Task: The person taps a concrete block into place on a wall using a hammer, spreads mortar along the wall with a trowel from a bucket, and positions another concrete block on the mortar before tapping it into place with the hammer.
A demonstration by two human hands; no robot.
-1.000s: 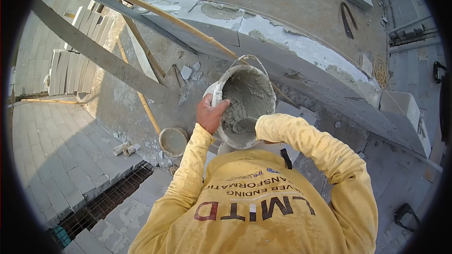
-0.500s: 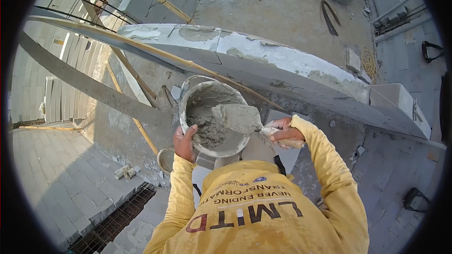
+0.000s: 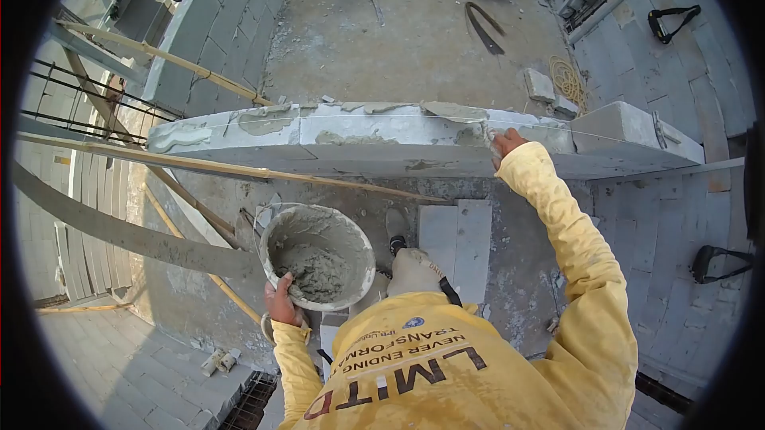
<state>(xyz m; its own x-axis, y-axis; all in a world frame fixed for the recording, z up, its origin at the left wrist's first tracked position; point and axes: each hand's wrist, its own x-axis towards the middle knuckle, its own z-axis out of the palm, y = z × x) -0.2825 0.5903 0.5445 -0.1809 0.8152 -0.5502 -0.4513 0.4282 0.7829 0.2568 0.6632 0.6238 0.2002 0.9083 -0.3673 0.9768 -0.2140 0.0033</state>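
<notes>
At 7 o'clock, the left hand pinches the bucket by its rim, grey cement inside. At 2 o'clock, the right hand grips the trowel at the wall.

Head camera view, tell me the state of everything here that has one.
Mortar bucket: open, partly filled
Mortar: wet-looking, lumpy
Left hand: grip closed on the bucket's rim
Right hand: grip closed on the trowel, at the wall's top
Trowel: held, blade hard to make out
Block wall: standing, top patchily mortared
Yellow rope: loosely coiled
</notes>
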